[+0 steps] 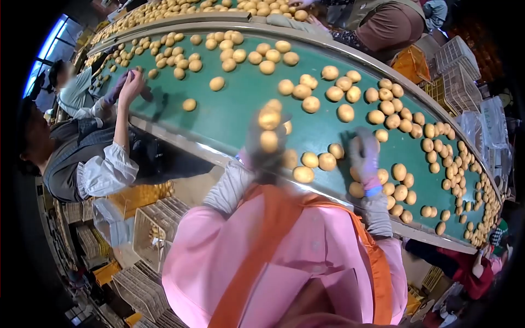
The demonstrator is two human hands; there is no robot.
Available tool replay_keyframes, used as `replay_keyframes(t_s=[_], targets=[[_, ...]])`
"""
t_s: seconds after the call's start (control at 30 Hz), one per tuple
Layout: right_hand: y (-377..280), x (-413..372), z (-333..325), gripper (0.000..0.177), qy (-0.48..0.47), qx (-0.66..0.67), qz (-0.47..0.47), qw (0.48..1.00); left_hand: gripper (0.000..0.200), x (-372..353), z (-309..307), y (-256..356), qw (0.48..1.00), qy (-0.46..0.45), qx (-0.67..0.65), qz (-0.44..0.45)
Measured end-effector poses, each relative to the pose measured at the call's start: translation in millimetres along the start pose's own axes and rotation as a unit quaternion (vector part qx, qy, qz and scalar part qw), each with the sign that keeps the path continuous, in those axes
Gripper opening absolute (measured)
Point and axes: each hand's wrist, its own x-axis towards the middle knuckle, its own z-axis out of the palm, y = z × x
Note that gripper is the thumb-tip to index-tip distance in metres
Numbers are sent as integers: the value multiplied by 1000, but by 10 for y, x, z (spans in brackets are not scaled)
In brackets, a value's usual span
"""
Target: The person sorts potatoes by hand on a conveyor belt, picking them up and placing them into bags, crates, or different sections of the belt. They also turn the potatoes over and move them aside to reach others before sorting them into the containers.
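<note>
Several round yellow potatoes lie on the green conveyor belt (229,117) in front of me. My left hand (254,143), gloved and blurred by motion, is raised over the near edge of the belt with potatoes (269,118) in it. Its fingers are partly hidden behind them. My right hand (366,158), in a pale purple glove with a blue band at the wrist, reaches over the belt with fingers forward and thumb apart. Nothing shows in its grasp. A potato (327,162) lies to its left, and another potato (381,135) sits just beyond its fingertips.
At the left, a co-worker (71,158) holds gloved hands over the belt. Another person (388,27) works across it. Plastic crates (158,224) stand below at the left, and more crates (456,82) at the far right. The metal belt rail (213,153) runs before me.
</note>
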Motion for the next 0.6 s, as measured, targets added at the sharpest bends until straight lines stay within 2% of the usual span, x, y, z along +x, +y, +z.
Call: replay_keyframes(t_s=[0.03, 0.07, 0.13, 0.2, 0.27, 0.3, 0.33, 0.37, 0.4, 0.47, 0.53, 0.6], targets=[[118, 23, -114, 34, 0, -24, 80, 997, 74, -19, -54, 25, 1000, -2, 2, -4], [141, 62, -206, 36, 78, -18, 81, 994, 76, -34, -129, 23, 1000, -2, -4, -5], [560, -106, -295, 45, 132, -245, 73, 958, 80, -70, -271, 15, 999, -3, -43, -8], [803, -372, -233, 53, 120, -272, 195, 935, 79, -77, -483, -95, 988, -20, -151, -11], [599, -543, -35, 56, 1, -192, 281, 940, 78, -91, -613, -136, 972, -42, -230, -21], [415, -644, 174, 55, -37, -359, 216, 908, 75, -109, -625, -101, 966, -39, -255, -28], [242, -639, 317, 53, -37, -318, 143, 936, 74, -115, -660, -83, 959, -36, -279, -36], [-79, -565, 468, 52, -67, -138, 186, 970, 72, -98, -787, -133, 958, -55, -277, -44], [-283, -493, 659, 48, -97, -103, 180, 974, 72, -102, -818, -143, 956, -64, -279, -57], [-633, -313, 879, 40, -25, -105, 63, 992, 68, -126, -870, -122, 970, -11, -231, -75], [-546, -122, 1017, 36, -59, 125, 110, 984, 64, -183, -995, -140, 975, -8, -207, -86], [-492, 122, 1050, 31, -31, 110, 165, 980, 62, -222, -1104, -102, 975, -7, -217, -50]])
